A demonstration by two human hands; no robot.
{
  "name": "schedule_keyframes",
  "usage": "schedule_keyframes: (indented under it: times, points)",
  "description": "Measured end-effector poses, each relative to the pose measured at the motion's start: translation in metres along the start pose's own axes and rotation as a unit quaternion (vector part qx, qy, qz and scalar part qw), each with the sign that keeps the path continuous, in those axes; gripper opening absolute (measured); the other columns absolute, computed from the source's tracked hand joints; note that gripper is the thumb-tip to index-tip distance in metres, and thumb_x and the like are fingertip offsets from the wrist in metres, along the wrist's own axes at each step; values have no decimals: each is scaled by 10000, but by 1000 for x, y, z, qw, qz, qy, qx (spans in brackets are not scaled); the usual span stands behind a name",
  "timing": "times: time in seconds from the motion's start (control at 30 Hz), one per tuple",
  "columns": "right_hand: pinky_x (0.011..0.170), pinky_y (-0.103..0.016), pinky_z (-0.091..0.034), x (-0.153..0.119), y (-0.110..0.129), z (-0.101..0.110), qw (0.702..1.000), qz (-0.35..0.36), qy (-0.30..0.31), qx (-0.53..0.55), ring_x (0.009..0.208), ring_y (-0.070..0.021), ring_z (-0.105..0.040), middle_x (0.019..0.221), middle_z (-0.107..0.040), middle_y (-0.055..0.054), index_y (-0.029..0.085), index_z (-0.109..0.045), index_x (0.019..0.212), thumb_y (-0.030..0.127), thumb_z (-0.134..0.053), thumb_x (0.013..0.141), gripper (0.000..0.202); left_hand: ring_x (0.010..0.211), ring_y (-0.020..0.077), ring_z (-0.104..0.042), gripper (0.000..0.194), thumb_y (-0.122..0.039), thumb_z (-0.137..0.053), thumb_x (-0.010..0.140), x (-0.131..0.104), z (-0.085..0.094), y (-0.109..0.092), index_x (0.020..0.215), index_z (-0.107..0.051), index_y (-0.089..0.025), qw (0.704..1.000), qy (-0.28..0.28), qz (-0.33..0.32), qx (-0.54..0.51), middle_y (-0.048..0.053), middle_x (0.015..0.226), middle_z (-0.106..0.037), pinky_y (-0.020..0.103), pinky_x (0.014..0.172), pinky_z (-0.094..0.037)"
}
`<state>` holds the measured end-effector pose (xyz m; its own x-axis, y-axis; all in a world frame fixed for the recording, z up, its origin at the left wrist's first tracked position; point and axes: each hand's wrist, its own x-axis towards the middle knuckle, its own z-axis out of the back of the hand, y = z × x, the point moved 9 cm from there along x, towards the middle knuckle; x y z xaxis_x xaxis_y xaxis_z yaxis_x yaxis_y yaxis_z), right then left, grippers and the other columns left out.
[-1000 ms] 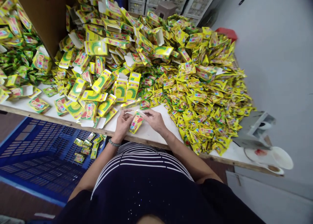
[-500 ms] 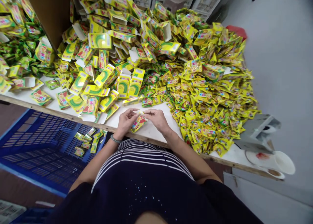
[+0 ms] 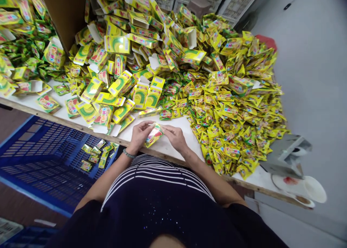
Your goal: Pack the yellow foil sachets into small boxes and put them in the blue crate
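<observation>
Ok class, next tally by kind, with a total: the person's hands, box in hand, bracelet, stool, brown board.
Left hand and right hand: 2
Held box: 1
Bracelet: 1
Stool: 1
Board: 1
Total: 6

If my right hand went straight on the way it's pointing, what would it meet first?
Your right hand would first meet the yellow box it's touching, then probably your left hand, though depth is unclear.

You're looking forward and steeply down from head height, camera facing over your striped shirt (image 3: 162, 193) toward table (image 3: 190, 135), left hand (image 3: 139, 135) and right hand (image 3: 175, 136) showing close, stacked crates (image 3: 239, 3) sitting farthest, along top edge.
</observation>
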<state>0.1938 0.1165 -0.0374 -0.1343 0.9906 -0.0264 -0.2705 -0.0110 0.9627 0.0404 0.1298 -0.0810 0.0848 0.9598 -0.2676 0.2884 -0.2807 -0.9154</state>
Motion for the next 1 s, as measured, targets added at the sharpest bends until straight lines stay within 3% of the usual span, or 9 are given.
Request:
schedule_keyframes:
  times: [0.2, 0.37, 0.43, 0.53, 0.6, 0.67, 0.8, 0.9, 1.0]
  points:
    - [952, -382, -545, -22, 6, -20, 993, 50, -84, -61, 1057, -247, -695, 1308, -691, -94, 210, -647, 1346, 398, -537, 952, 451, 530, 89, -520, 457, -444, -842, 657, 2, 0, -2, 976, -724, -138, 999, -32, -17, 0, -9, 637, -644, 211, 515, -395]
    - [989, -378, -523, -7, 8, -22, 993, 109, -30, -39, 1111, -226, -679, 1162, -758, -71, 243, -765, 1119, 394, -512, 977, 327, 591, 135, -564, 511, -505, -757, 721, -13, 20, -49, 1102, -713, -168, 985, -1, -59, 162, 9, 688, -671, 244, 565, -423]
    - [911, -367, -548, 6, -1, -5, 993, 96, -42, -55, 1008, -219, -700, 1065, -781, -60, 249, -786, 1005, 396, -546, 956, 285, 593, 164, -582, 467, -510, -712, 761, -29, 47, -79, 1098, -732, -187, 939, 22, -49, 340, 25, 694, -696, 260, 554, -404]
    - [784, -357, -546, 28, -17, 39, 980, 48, -147, -128, 885, -224, -683, 1019, -776, -69, 231, -769, 992, 372, -570, 934, 250, 600, 217, -624, 387, -477, -687, 769, -52, 100, -116, 1069, -755, -243, 800, 4, -3, 599, 28, 702, -739, 290, 569, -384]
    - [839, -397, -517, 46, -20, 58, 961, 31, -182, -206, 859, -241, -658, 931, -762, -79, 212, -760, 963, 343, -554, 948, 245, 660, 250, -660, 375, -456, -663, 780, -60, 117, -130, 1085, -750, -256, 743, -28, 14, 669, 32, 757, -768, 304, 602, -398]
    - [913, -428, -482, 63, -16, 56, 947, 49, -157, -277, 963, -274, -633, 1015, -742, -107, 190, -741, 1076, 315, -637, 909, 233, 735, 255, -686, 396, -480, -613, 822, -57, 106, -125, 1118, -735, -245, 761, -24, -2, 648, 40, 841, -784, 312, 652, -442]
    - [940, -441, -450, 67, -19, 25, 922, 71, -58, -377, 1066, -305, -571, 1132, -683, -130, 211, -653, 1291, 222, -737, 829, 469, 798, 241, -690, 430, -514, -533, 904, -34, 43, -95, 1107, -721, -185, 825, 8, -87, 559, 83, 905, -761, 332, 738, -507]
    - [906, -415, -458, 47, -29, 16, 925, 57, -37, -373, 1008, -286, -575, 1022, -671, -115, 206, -700, 1158, 207, -693, 856, 303, 1032, 306, -642, 449, -473, -607, 892, -21, 9, -104, 1203, -676, -157, 763, -76, -224, 602, 163, 1136, -703, 421, 914, -500]
    - [860, -379, -471, 28, -34, 30, 945, 48, -52, -320, 958, -263, -588, 969, -659, -90, 203, -700, 983, 248, -666, 870, 127, 1227, 361, -530, 468, -372, -665, 865, -5, -15, -107, 1283, -638, -165, 699, -58, -299, 648, 195, 1337, -604, 508, 1036, -438]
